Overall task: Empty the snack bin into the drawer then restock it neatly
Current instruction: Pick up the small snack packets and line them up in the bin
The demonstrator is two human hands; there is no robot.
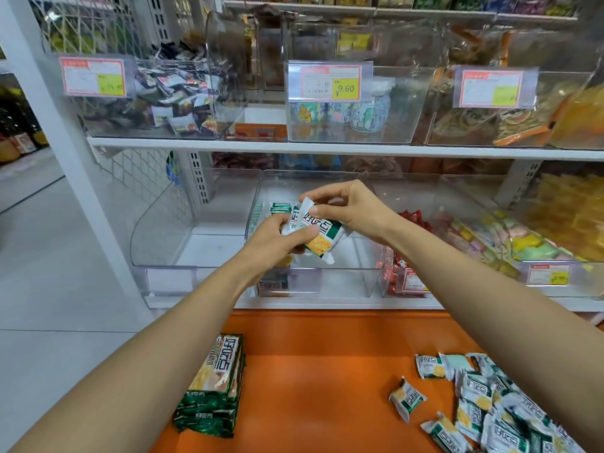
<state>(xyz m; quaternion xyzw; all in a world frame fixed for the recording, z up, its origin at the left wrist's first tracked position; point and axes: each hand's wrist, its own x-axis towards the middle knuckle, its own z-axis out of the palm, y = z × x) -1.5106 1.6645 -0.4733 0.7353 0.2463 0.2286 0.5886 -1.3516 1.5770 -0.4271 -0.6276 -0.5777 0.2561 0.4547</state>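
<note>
Over the clear snack bin (313, 282) on the lower shelf, the left hand (277, 243) clasps a small bunch of snack packets (322, 237) while the right hand (346, 207) pinches the top packet's edge. In the orange drawer (320, 371) below, a neat stack (212, 384) lies near its left edge and loose packets (483, 407) pile toward its right corner.
</note>
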